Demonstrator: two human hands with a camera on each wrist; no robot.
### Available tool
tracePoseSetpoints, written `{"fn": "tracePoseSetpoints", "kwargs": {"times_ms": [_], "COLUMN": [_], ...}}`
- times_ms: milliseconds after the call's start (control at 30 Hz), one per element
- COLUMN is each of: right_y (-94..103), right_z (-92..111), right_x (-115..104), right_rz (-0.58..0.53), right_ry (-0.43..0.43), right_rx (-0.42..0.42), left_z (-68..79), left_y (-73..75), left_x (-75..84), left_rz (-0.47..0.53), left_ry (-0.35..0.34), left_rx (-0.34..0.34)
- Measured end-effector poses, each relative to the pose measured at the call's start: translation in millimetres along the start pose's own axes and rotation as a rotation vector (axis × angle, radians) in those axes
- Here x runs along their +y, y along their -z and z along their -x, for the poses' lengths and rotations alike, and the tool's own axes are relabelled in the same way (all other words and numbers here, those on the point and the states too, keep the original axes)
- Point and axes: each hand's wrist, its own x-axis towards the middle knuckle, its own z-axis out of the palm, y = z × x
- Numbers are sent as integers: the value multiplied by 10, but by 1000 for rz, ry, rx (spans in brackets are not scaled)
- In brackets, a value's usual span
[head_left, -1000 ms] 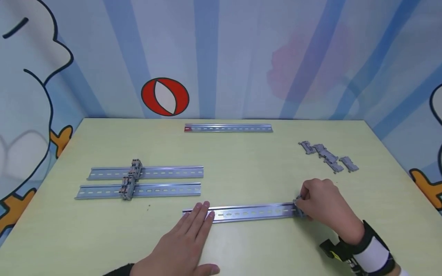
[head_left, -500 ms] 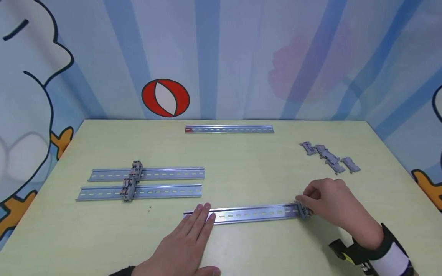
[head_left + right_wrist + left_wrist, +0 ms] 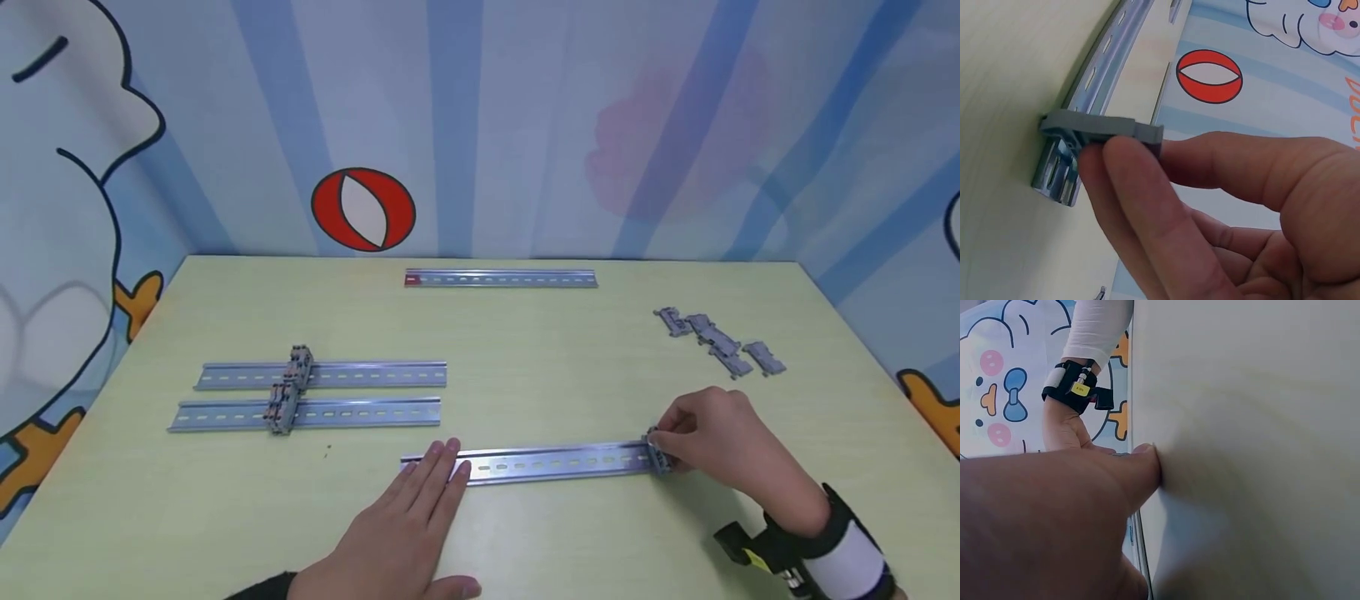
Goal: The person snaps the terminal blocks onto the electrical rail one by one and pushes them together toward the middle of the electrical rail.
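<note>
Across the right end of the front slotted metal DIN rail (image 3: pixel 555 463) lies a small grey terminal block (image 3: pixel 658 454). My right hand (image 3: pixel 712 429) pinches this block between thumb and fingers, as the right wrist view shows the grey block (image 3: pixel 1104 125) spanning the rail (image 3: pixel 1094 81) close to its end. Whether it is clipped on cannot be told. My left hand (image 3: pixel 397 525) lies flat with straight fingers over the rail's left end, covering part of it. The left wrist view holds mostly my thumb (image 3: pixel 1138 472) and the tabletop.
Two parallel rails (image 3: pixel 375 375) on the left carry grey terminal blocks (image 3: pixel 288 392) standing across them. Another rail (image 3: pixel 502 279) with a red mark lies at the back. Several loose grey blocks (image 3: pixel 720 342) lie at the back right. A printed backdrop (image 3: pixel 510 125) encloses the table.
My right hand has shifted slightly right since a second ago, still at the rail's right end. The block there has changed its tilt a little. My left hand stays in place.
</note>
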Motion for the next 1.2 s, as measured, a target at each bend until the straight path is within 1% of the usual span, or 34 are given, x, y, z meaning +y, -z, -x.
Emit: {"fn": "tracePoseSetpoints", "kwargs": {"times_ms": [67, 200, 233, 300, 433, 533, 733, 867, 967, 1033, 1200], "right_y": [-3, -37, -54, -99, -201, -263, -368, -453, -520, -565, -664], "right_z": [-3, -10, -13, -19, -28, -33, -58, -85, -102, -114, -137], "right_x": [5, 2, -11, -54, -176, -264, -401, -481, -555, -607, -709], "right_rz": [-6, -65, -76, -95, -97, -125, -161, -185, -204, -220, -298], "right_ry": [-5, -5, 3, 25, 76, 97, 122, 147, 168, 174, 194], "right_rx": [3, -13, -15, -11, 23, 32, 30, 27, 24, 16, -25], "left_z": [-3, -8, -9, -15, -20, -15, -3, 6, 4, -4, -24], "left_y": [-15, -40, -43, -40, -26, -9, 22, 41, 55, 63, 69], "left_x": [-3, -4, -5, -4, -1, 5, 9, 16, 20, 20, 24], "left_rz": [-10, -29, -25, -21, -8, -11, -23, -25, -7, 9, 42], "left_ry": [-4, 1, -1, 4, 6, 4, 13, 19, 27, 36, 48], "left_rx": [16, 19, 23, 9, -2, -5, -40, -47, -68, -95, -126]}}
